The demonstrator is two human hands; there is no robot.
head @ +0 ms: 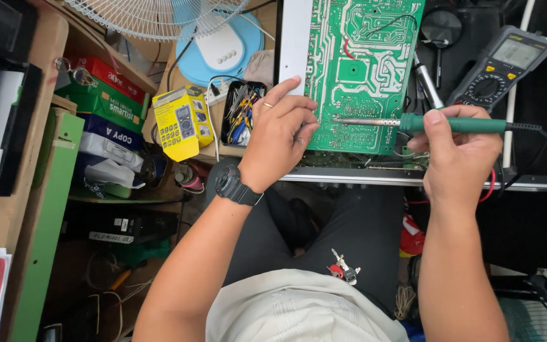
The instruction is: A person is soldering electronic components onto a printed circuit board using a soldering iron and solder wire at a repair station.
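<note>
on the cluttered bench, left hand (pixel 278 136) steadies the circuit board (pixel 362 69); right hand (pixel 460 149) grips soldering iron (pixel 425 123) over it.

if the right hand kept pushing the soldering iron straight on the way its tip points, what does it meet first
Probably the left hand. The right hand holds the green-handled soldering iron pointing left across the green circuit board, its tip just short of the left fingers. Depth is unclear; it may touch the board first.

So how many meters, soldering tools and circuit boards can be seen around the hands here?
Multimeters: 2, a dark one and a yellow packaged one
Soldering irons: 1, green-handled, in the right hand
Green circuit boards: 1, under the left hand
Total: 4
</note>
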